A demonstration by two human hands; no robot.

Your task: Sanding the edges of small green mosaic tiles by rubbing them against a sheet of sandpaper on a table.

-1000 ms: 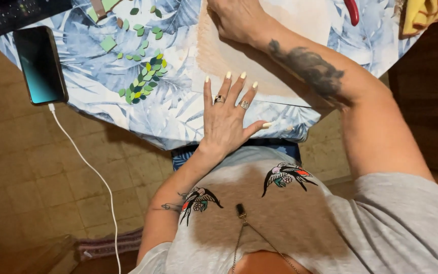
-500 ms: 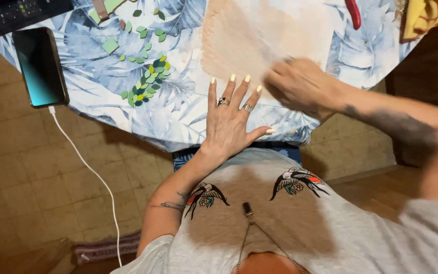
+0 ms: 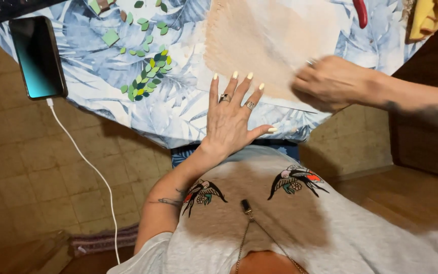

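Flat left hand (image 3: 233,122) pins tan sheet (image 3: 264,45) on leaf-print tablecloth (image 3: 168,109).

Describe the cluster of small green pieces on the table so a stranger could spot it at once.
Start at the table covered by the blue-and-white leaf-print tablecloth. Between the smartphone on its left edge and the beige-washed sheet of paper under the left hand lies the cluster of leaf-shaped pieces. Unlike the loose single pieces scattered above it, these overlap tightly, mixing dark green, light green and yellow.

Phone (image 3: 36,57) left of sheet (image 3: 264,45) (on table (image 3: 178,116))
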